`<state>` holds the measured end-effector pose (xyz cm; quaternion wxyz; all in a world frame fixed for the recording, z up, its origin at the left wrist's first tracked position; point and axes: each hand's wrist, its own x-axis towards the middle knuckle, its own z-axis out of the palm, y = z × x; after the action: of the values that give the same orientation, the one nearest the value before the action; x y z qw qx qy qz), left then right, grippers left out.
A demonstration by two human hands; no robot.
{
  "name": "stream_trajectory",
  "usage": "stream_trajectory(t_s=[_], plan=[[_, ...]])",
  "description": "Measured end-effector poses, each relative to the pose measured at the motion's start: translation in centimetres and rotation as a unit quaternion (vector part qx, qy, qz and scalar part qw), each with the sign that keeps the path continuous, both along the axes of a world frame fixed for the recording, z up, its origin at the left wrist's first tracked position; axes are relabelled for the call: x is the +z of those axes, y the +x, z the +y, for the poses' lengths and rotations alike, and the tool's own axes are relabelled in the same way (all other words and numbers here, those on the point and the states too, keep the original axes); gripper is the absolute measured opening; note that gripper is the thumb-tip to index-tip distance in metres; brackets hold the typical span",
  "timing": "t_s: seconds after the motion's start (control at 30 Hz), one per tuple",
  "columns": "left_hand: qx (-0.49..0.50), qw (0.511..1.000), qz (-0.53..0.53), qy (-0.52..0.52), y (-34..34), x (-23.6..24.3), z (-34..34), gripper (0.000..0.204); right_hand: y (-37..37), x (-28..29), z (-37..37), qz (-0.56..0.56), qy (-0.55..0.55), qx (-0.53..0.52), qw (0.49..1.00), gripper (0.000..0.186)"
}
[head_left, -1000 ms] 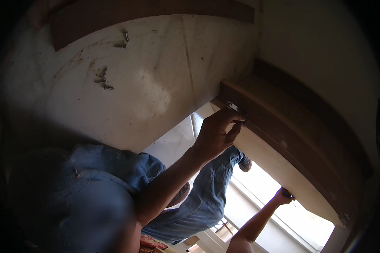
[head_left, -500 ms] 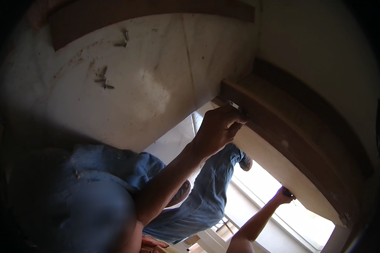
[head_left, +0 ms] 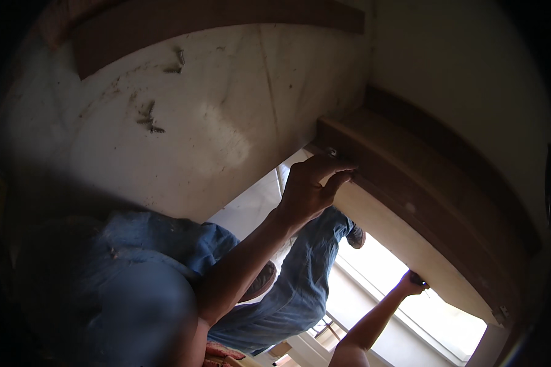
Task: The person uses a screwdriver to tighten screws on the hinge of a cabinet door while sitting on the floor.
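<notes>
My left hand (head_left: 309, 186) is raised to the dark brown wooden board (head_left: 404, 196), with thumb and forefinger brought together at its edge. Whatever may be between those fingertips is too small to make out. Just above the knuckles, a small shiny metal fitting (head_left: 332, 151) sits on the board. Farther right and lower, my right hand (head_left: 410, 283) is closed at the lower edge of the pale panel (head_left: 422, 244). A small dark thing (head_left: 417, 279) shows in its fingers, its kind unclear against the bright light.
Several screws (head_left: 150, 119) lie in two groups on the stained pale surface (head_left: 214, 134). A brown wooden strip (head_left: 226, 13) crosses the top. Another metal fitting (head_left: 501, 314) is at the board's far right end. My legs in blue jeans (head_left: 300, 287) are below the left arm.
My left hand has shifted slightly down and left, its forefinger straighter and a gap showing behind the fingertips. More of the metal fitting is uncovered. The right hand has stayed put.
</notes>
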<state>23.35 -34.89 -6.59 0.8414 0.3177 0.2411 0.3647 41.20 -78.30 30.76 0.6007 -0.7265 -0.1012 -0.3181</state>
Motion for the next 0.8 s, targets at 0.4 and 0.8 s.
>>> stream_trajectory(t_s=[0.4, 0.8], plan=[[0.031, 0.999, -0.013, -0.042, 0.6, -0.5, -1.2, 0.016, 1.6, -1.2, -3.7, -0.050, -0.094, 0.054, 0.993, 0.061], [0.061, 0.998, 0.023, 0.009, 0.8, -0.7, -1.2, 0.012, 1.2, -2.1, -1.4, 0.001, -0.002, 0.002, 1.000, 0.054]])
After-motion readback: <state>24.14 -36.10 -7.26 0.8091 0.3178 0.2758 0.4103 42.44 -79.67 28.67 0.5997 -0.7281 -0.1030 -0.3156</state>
